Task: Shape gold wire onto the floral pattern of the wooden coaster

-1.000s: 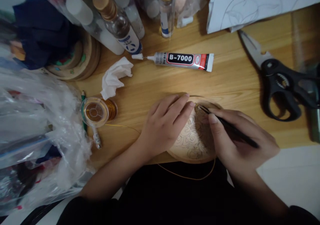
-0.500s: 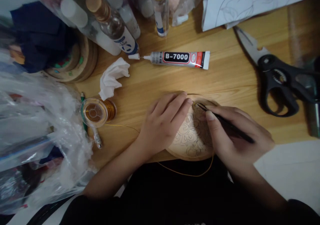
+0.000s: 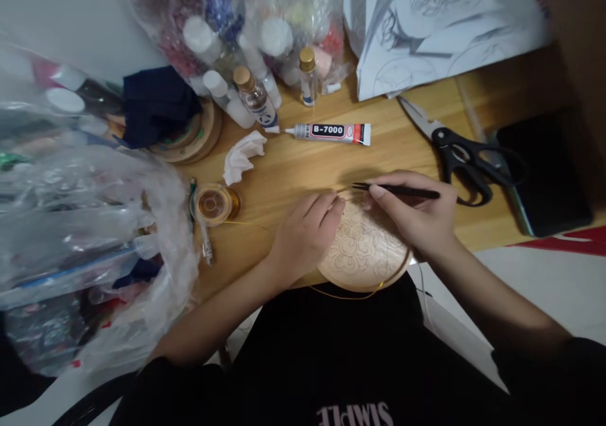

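A round wooden plate [image 3: 362, 249] with a flower pattern drawn on its pale face sits at the table's front edge. My left hand [image 3: 307, 233] grips its upper left side, fingers curled together; the thumb is hidden. In my right hand [image 3: 414, 208] is a pair of black tweezers [image 3: 407, 191], pinched between thumb and fingers. Their tips point left, just above the plate's far rim and near my left fingertips. Golden wire [image 3: 343, 295] loops below the plate. More of it runs from a clear spool [image 3: 213, 204] on the left toward my left hand.
Beyond the plate lie a B-7000 glue tube [image 3: 331, 132], a crumpled tissue [image 3: 243, 156] and small bottles [image 3: 258, 101]. Black-handled scissors [image 3: 457, 151] and a phone [image 3: 544, 173] are on the right. Paper drawings [image 3: 426, 47] lie at the back; plastic bags [image 3: 104, 224] crowd the left.
The tweezers have lifted from the plate's face and turned flatter, tips toward the far rim. My right hand has moved up relative to the plate. The camera view has shifted and widened.
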A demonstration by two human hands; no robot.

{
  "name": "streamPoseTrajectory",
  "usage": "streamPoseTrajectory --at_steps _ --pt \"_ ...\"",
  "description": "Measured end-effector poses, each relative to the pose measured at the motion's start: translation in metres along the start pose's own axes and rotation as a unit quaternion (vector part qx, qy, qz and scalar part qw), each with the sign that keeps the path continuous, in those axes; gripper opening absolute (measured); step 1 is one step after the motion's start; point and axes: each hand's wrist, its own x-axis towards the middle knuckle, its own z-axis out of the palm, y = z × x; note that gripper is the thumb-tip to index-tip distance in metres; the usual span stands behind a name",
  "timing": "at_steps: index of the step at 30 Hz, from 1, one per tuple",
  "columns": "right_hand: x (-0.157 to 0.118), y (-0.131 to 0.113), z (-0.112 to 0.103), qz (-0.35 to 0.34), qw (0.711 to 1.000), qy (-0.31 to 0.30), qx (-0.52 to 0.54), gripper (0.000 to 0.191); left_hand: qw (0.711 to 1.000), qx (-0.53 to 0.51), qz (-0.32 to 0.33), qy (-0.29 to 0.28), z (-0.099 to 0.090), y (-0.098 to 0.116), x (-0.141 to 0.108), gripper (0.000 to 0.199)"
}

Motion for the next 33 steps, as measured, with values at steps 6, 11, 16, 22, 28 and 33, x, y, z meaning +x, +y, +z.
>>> streamPoseTrajectory --at_steps 6,11,16,22,28,33 --pt "0.003 -0.012 -0.008 -0.108 0.981 -0.097 -0.131 0.012 0.997 0.019 0.066 0.024 0.005 -0.008 -0.014 0.023" --pt "0.01 -0.011 -0.015 -0.144 0.952 -0.198 -0.182 0.011 0.998 -0.025 0.042 0.03 0.008 -0.01 -0.016 0.022" --pt "0.016 -0.008 -0.019 -0.143 0.942 -0.25 -0.173 0.023 0.998 -0.055 0.01 0.034 0.009 -0.011 -0.014 0.019" --pt "0.019 -0.009 -0.021 -0.142 0.936 -0.28 -0.159 0.032 0.997 -0.068 -0.002 0.042 0.012 -0.011 -0.016 0.02" --pt "0.021 -0.011 -0.022 -0.146 0.928 -0.294 -0.174 0.028 0.996 -0.069 -0.025 0.04 0.011 -0.01 -0.013 0.017" --pt "0.027 -0.012 -0.024 -0.154 0.92 -0.307 -0.186 0.026 0.996 -0.08 -0.025 0.036 0.009 -0.01 -0.01 0.017"
